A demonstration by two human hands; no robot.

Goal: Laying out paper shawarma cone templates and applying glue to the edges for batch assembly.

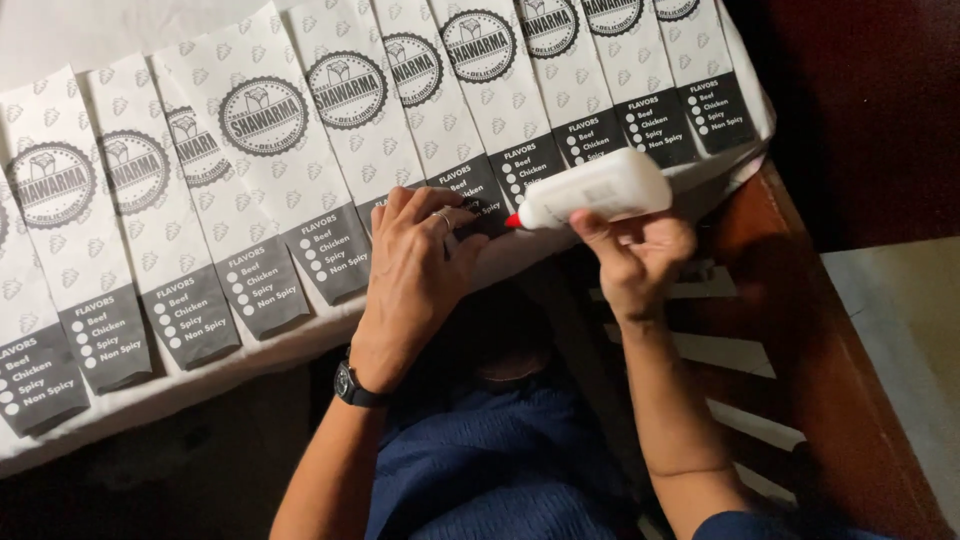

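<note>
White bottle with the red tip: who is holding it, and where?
The right hand holds the bottle from below, around its rear half, red tip pointing left. The left hand holds nothing; its fingers press a paper bag.

The dark lower end of one paper sleeve (pixel 470 205) is covered by the left hand (pixel 415 270). The outermost sleeves (pixel 25 370) are cut off by the left edge, the upper row by the top. The glue bottle (pixel 595 188) tip is too small to be made out.
</note>
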